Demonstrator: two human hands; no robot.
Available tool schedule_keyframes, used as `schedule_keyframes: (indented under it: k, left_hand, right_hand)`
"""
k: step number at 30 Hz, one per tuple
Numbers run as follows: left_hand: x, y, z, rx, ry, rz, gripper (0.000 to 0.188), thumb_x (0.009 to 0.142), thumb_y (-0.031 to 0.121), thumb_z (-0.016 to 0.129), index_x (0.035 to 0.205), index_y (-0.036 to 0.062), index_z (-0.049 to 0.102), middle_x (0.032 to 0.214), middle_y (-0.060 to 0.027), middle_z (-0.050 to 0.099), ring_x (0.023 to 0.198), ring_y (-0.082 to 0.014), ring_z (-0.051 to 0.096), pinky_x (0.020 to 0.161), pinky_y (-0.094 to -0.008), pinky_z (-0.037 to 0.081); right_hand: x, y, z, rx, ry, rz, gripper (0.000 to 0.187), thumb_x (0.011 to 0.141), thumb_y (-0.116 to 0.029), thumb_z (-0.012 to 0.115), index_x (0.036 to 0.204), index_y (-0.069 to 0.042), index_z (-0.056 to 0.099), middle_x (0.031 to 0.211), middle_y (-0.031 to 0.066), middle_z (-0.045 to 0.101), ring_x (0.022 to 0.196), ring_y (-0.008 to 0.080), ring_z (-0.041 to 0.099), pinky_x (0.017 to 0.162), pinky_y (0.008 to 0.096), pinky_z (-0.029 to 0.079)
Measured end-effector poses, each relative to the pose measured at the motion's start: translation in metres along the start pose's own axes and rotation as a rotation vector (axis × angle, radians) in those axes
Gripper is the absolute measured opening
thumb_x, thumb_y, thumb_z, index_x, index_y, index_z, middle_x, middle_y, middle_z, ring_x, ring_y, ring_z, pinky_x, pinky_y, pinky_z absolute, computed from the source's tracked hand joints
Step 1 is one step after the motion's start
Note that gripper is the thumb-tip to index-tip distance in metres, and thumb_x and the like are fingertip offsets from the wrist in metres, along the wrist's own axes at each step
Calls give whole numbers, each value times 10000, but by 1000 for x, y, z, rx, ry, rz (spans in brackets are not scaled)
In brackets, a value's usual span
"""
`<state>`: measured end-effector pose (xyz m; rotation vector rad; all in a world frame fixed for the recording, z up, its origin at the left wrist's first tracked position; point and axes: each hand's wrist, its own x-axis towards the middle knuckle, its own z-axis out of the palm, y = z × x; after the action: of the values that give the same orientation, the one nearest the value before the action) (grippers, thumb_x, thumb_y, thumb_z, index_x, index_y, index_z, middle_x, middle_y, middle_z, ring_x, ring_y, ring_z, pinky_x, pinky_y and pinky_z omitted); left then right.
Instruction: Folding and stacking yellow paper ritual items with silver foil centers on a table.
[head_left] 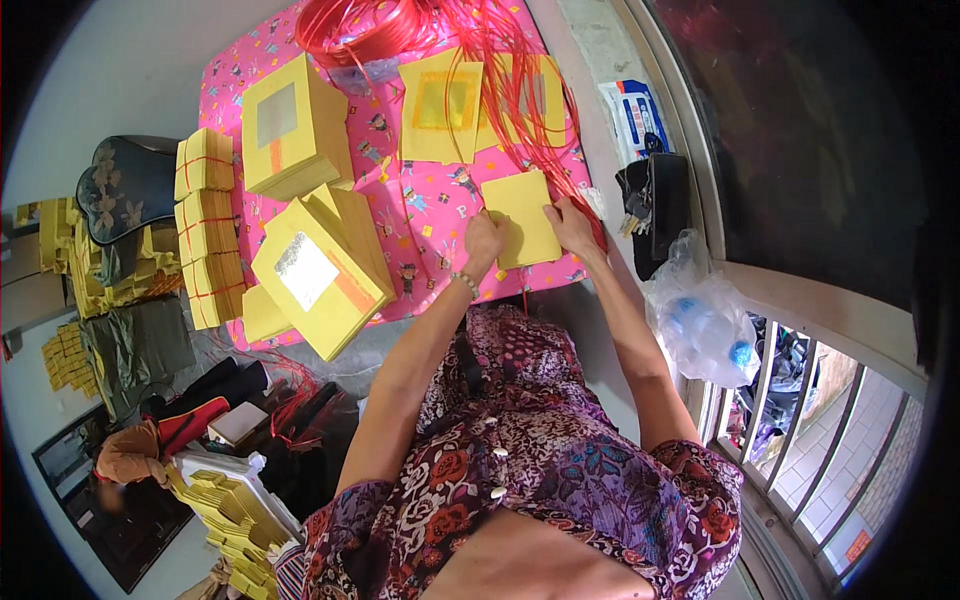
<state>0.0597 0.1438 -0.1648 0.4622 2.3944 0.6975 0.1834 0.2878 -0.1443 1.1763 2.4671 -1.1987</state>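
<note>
A yellow stack of paper sheets (522, 215) rests on the table's near edge, directly in front of me. My left hand (486, 238) is closed on its left edge, and my right hand (573, 226) grips the right edge near the upper corner. Loose red plastic strands (520, 110) run down the table from a big red coil (365, 32) and pass beside and behind my right hand. Just beyond the stack lie flat yellow sheets with a square panel (440, 105). How thick the held stack is cannot be made out.
The table wears a pink patterned cover (420, 235). Tall yellow stacks (320, 130) and red-tied bundles (208, 230) stand on its left. On the right ledge lie keys (635, 215), a dark phone-like slab (668, 205) and a plastic bag (705, 325). A person (135, 450) is at lower left.
</note>
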Motion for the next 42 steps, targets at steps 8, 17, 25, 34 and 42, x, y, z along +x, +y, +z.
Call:
schedule_keyframes:
  k: [8,17,25,34,42]
  left_hand:
    - [7,-13,2,-44,-89,7,451,829,402,677,1016,-7,650,920,-228,686,933,-373,657,807,-469,530]
    - [9,-16,7,-41,-86,31,469,817,389,677,998,-42,641,908,-243,679,927,-383,654,792,-471,537]
    - [10,-22,12,-17,10,87,364,822,351,683,925,2,668,811,-184,696,774,-332,686,683,-443,520]
    - [-6,-26,-4,-283,-26,41,568,823,362,668,1196,-26,485,1058,-307,585,966,-443,608,840,-490,500]
    - [-86,-9,-77,-459,59,332,590,884,201,648,1398,34,410,1225,-239,493,1045,-336,614,857,-409,530]
  right_hand:
    - [-34,-11,27,129,507,-165,248,919,-252,629,976,-47,501,825,151,580,775,330,599,697,465,460]
    - [-22,19,47,209,537,-192,217,931,-203,632,927,-24,509,755,97,594,672,215,593,627,379,474]
    - [-15,22,39,299,407,-137,225,914,-202,661,937,-22,527,744,65,596,670,154,573,616,327,469]
    - [2,28,42,420,353,-184,339,870,-273,707,1037,-22,553,859,105,649,787,204,641,719,339,508]
    - [-29,-47,-10,259,508,-337,322,877,-148,684,1133,-3,552,987,116,611,924,200,601,774,328,509]
